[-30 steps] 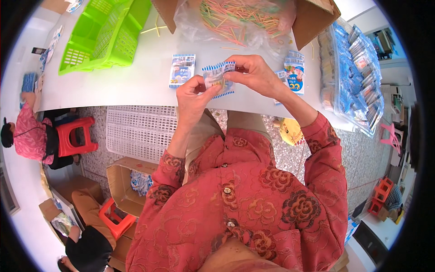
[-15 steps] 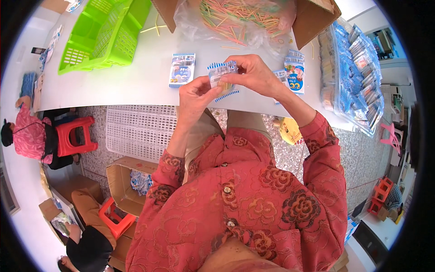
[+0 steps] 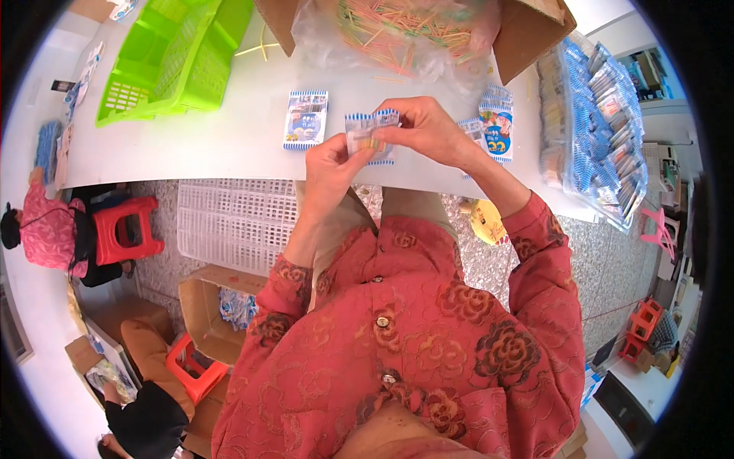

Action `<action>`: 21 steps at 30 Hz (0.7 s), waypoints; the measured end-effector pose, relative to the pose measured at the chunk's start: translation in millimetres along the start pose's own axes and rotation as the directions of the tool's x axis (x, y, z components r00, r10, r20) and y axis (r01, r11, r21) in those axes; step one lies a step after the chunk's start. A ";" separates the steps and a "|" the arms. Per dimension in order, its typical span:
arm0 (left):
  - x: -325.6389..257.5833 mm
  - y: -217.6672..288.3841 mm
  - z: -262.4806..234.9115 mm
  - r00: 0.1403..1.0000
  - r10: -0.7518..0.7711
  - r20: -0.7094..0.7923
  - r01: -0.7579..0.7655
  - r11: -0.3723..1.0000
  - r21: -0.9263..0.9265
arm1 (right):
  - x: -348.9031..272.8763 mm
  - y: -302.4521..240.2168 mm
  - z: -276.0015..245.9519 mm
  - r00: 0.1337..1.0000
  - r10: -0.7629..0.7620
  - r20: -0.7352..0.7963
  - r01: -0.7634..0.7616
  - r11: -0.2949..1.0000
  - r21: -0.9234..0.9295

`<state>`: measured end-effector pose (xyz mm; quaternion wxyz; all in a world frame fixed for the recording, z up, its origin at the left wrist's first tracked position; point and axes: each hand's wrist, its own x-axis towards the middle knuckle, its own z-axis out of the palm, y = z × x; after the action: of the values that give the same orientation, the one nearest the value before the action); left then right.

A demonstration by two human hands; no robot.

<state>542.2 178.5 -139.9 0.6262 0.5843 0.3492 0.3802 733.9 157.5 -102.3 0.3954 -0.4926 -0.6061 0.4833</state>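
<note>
Blue-striped plastic packet (image 3: 361,131), oblong and creased, pinched by left fingers (image 3: 356,161) and right fingers (image 3: 396,136).

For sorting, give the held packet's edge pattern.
Packet: blue and white edge stripes, best in head view.

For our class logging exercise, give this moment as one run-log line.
left hand: holds small packet | right hand: holds same packet | white table: another packet left of hands, green basket farther left
</note>
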 end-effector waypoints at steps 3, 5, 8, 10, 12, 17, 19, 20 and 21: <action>-3.8 -11.8 -6.4 0.999 0.017 -0.048 -0.015 0.999 0.036 | 5.6 -6.7 -9.4 0.998 -0.010 0.067 0.006 0.999 0.049; -3.9 -17.4 -9.4 0.997 0.042 -0.069 -0.040 0.999 0.025 | 13.9 -5.5 -21.2 0.994 0.031 0.100 -0.039 0.996 0.077; -3.9 -15.2 -7.3 0.993 0.076 -0.085 -0.074 0.997 0.024 | 34.8 14.3 -50.8 0.986 0.016 -0.166 -0.035 0.993 -0.109; -4.5 -10.0 -3.3 0.993 0.088 -0.080 -0.085 0.996 0.032 | 50.5 35.2 -66.2 0.945 -0.183 -0.270 -0.012 0.808 -0.589; -5.9 -6.1 -2.4 0.990 0.105 -0.093 -0.099 0.993 0.065 | 64.4 51.0 -68.9 0.942 -0.248 -0.226 -0.005 0.664 -0.747; -6.3 -6.5 -6.4 0.989 0.109 -0.100 -0.103 0.993 0.058 | 79.2 74.4 -59.9 0.961 -0.213 -0.178 -0.087 0.379 -0.921; -6.5 -7.2 -7.1 0.989 0.113 -0.100 -0.109 0.993 0.050 | 83.4 81.8 -59.7 0.969 -0.128 -0.213 -0.167 0.300 -0.939; -6.3 -10.6 -8.4 0.989 0.108 -0.103 -0.105 0.994 0.039 | 84.7 82.1 -57.6 0.970 -0.128 -0.209 -0.163 0.300 -0.940; -6.2 -13.3 -9.4 0.989 0.104 -0.105 -0.101 0.994 0.028 | 85.7 82.3 -55.6 0.967 -0.150 -0.207 -0.152 0.316 -0.937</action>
<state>531.9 177.0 -153.9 0.5797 0.5876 0.3559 0.4382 787.4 256.3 -170.1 0.1063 -0.6884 -0.7168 -0.0308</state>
